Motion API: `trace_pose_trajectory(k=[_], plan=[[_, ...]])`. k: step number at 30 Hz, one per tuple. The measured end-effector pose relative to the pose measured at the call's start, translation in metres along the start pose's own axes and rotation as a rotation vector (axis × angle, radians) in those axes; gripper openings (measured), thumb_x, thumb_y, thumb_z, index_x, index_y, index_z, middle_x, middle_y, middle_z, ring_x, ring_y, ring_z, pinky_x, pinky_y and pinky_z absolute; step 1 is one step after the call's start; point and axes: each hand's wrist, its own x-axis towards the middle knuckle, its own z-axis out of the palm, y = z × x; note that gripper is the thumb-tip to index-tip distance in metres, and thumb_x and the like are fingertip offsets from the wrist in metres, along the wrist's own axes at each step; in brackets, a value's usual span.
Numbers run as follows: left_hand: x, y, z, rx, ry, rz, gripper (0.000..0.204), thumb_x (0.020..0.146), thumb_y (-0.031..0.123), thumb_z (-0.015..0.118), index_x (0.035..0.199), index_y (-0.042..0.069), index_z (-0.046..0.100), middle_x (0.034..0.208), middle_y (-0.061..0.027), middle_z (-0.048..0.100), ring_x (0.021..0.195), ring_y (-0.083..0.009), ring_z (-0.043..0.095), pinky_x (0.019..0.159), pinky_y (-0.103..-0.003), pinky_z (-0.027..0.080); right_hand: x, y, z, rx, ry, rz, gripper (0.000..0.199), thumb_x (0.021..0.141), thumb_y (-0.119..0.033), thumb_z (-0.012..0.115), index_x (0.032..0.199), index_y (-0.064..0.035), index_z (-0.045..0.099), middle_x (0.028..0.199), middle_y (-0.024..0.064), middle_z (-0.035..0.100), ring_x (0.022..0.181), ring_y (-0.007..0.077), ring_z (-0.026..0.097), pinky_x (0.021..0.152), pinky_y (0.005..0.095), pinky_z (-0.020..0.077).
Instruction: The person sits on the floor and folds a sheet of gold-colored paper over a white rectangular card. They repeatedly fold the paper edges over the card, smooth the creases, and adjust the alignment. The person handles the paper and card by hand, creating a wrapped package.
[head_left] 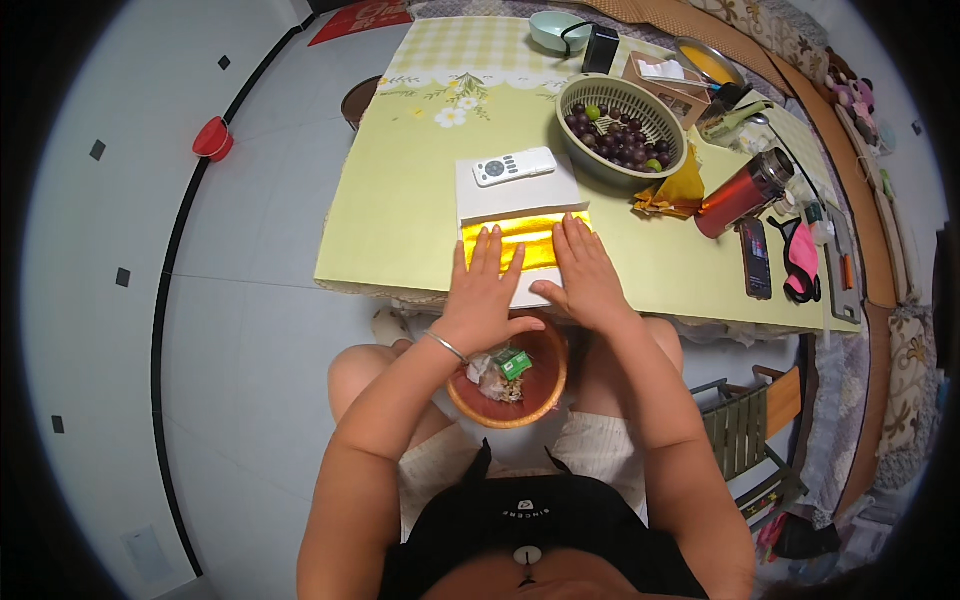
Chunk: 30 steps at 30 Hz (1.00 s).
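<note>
A sheet of shiny gold foil paper lies on white paper near the table's front edge. My left hand rests flat on the foil's left part, fingers spread. On its right part lies my right hand, palm down with the fingers stretched forward. Neither hand grips anything. Just beyond the foil, a white remote control sits on the upper part of the white paper.
A grape-filled colander stands beyond my right hand. Right of it are folded gold paper, a red thermos, a phone and a pink-black eye mask. Below the table edge, a waste bin stands between my knees.
</note>
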Motion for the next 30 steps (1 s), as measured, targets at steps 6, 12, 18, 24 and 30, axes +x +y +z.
trace_pose_trajectory(k=[6, 12, 18, 24, 30], plan=[[-0.018, -0.016, -0.001, 0.008, 0.006, -0.038, 0.112, 0.081, 0.073, 0.062, 0.153, -0.006, 0.029, 0.162, -0.0298, 0.019, 0.154, -0.0396, 0.015, 0.118, -0.066, 0.011, -0.008, 0.013, -0.002, 0.001, 0.007, 0.055, 0.097, 0.092, -0.062, 0.056, 0.155, 0.0060, 0.025, 0.163, 0.0247, 0.024, 0.153, 0.0361, 0.019, 0.123, 0.0493, 0.0175], [-0.012, -0.050, 0.000, -0.004, -0.002, -0.071, 0.107, 0.085, 0.070, 0.059, 0.156, -0.003, 0.026, 0.165, -0.0216, 0.018, 0.155, -0.0353, 0.014, 0.118, -0.067, 0.008, -0.024, -0.004, 0.000, -0.051, 0.070, 0.103, 0.091, 0.092, -0.059, 0.057, 0.151, 0.0057, 0.033, 0.160, 0.0240, 0.030, 0.151, 0.0400, 0.023, 0.121, 0.0570, 0.0170], [-0.009, -0.045, -0.022, 0.043, 0.114, -0.056, 0.082, 0.085, 0.050, 0.069, 0.145, -0.001, 0.044, 0.158, -0.0201, 0.032, 0.149, -0.0358, 0.024, 0.118, -0.064, 0.014, -0.057, -0.037, -0.004, -0.126, 0.190, 0.066, 0.073, 0.080, -0.024, 0.078, 0.141, 0.0033, 0.048, 0.145, 0.0214, 0.048, 0.142, 0.0388, 0.037, 0.119, 0.0592, 0.0225], [-0.013, -0.014, 0.003, -0.429, 0.317, 0.317, 0.025, 0.075, 0.009, 0.071, 0.099, 0.003, 0.067, 0.111, -0.0159, 0.063, 0.104, -0.0352, 0.059, 0.091, -0.046, 0.049, -0.062, -0.027, -0.002, 0.057, 0.251, -0.020, 0.047, 0.079, -0.008, 0.074, 0.123, -0.0031, 0.059, 0.132, 0.0166, 0.059, 0.126, 0.0355, 0.052, 0.114, 0.0554, 0.0322], [-0.005, 0.018, 0.013, -0.517, 0.481, 0.134, 0.017, 0.075, 0.014, 0.078, 0.077, 0.004, 0.064, 0.096, -0.0128, 0.062, 0.090, -0.0330, 0.058, 0.079, -0.042, 0.048, -0.038, 0.006, -0.008, 0.489, 0.317, 0.004, 0.018, 0.074, -0.011, 0.080, 0.082, -0.0031, 0.067, 0.102, 0.0117, 0.069, 0.097, 0.0319, 0.061, 0.087, 0.0398, 0.0494]])
